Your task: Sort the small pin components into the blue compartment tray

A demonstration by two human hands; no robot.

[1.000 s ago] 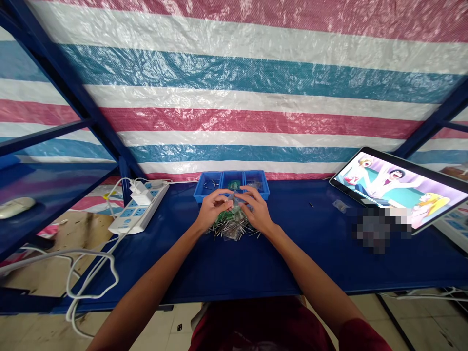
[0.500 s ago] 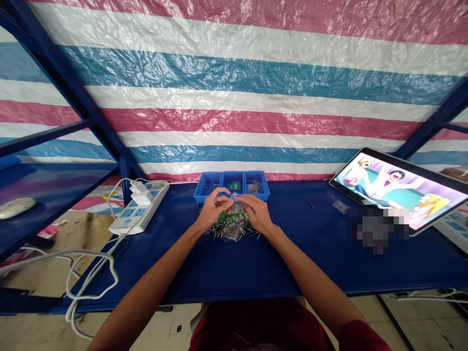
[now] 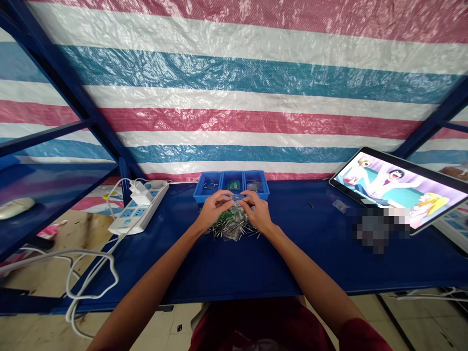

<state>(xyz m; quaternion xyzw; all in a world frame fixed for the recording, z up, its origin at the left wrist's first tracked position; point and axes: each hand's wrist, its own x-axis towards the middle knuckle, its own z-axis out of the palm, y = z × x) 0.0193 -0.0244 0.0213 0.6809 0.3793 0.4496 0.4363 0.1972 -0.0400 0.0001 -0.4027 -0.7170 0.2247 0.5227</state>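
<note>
Between my two hands is a small clear plastic bag (image 3: 237, 198), pinched on one side by my left hand (image 3: 215, 208) and on the other by my right hand (image 3: 259, 210). What the bag holds is too small to make out. Just below the fingers lies a pile of thin metal pins and green pieces (image 3: 230, 226), with clear plastic among them. Behind the hands stands a blue tray with three compartments (image 3: 200, 199). Metal pieces lie in its left compartment, green items in the middle one, and clear bags in the right one.
A white power strip (image 3: 126, 222) with plugs and looping white cables (image 3: 113, 273) is at the left. On the right, a tablet (image 3: 402, 183) leans near a small clear bag (image 3: 340, 206), a dark pin (image 3: 310, 204) and a blurred-out patch. A striped sheet hangs behind.
My right fingers have shifted from a flatter reach across the bag to a bent pinch at its right side. The left hand has stayed nearly in place.
</note>
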